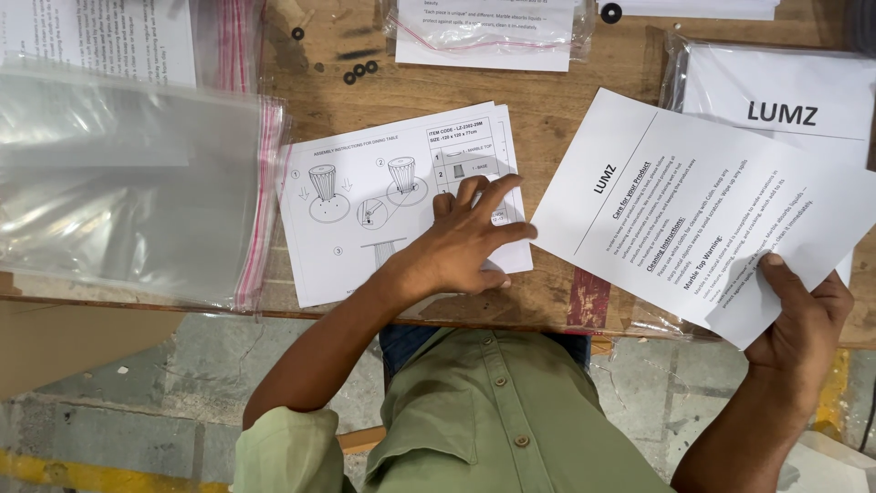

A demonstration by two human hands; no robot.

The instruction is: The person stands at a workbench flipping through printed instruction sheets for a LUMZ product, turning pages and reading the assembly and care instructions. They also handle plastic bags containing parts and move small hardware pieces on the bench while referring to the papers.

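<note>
I'm looking straight down over the wooden counter (pixel 547 119). My left hand (pixel 465 242) lies flat, fingers spread, pressing on the assembly sheet (pixel 365 196), a white page with line drawings of a round table and a small parts chart. That grip is wide open; it holds nothing, just palm and fingertips resting on the sheet's right half, near the counter's front edge.

My right hand (pixel 803 315) has the care leaflet (pixel 693 205), a printed white page tilted on a slant. The grip is closed on its lower right corner, thumb on top, fingers underneath. The leaflet's left corner comes just beside my left fingertips; whether it touches the assembly sheet I can't tell.

To the left sits a stack of clear zip bags (pixel 128 192) with red seal strips, touching the assembly sheet's left edge. Up top, small black washers (pixel 359 70) lie scattered on the bare wood, and another bagged paper (pixel 488 32) sits beyond them. At far right, a bagged white sheet (pixel 776 96) lies partly under the leaflet.
</note>
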